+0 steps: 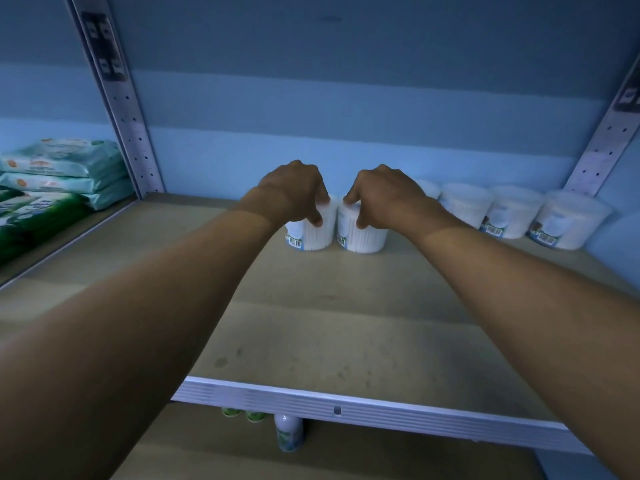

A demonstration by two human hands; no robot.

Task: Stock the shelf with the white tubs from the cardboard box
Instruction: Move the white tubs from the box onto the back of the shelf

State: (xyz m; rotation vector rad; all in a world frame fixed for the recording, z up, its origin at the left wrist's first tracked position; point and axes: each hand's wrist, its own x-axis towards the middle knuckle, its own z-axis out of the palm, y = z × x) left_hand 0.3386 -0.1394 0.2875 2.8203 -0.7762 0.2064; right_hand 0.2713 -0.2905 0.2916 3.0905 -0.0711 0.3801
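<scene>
Two round, clear-walled plastic tubs packed with white cotton swabs stand upright and side by side, almost touching, at the back of the beige shelf board (346,306), toward 12 o'clock. The left tub (313,233) and the right tub (363,235) each carry a blue-and-white label with a barcode on the lower left. Fingers cover their lids. To their 3 o'clock, a row of matching tubs stands upright along the back wall: one mostly hidden (427,188), then three in plain sight (464,202), (512,213), (568,221).
</scene>
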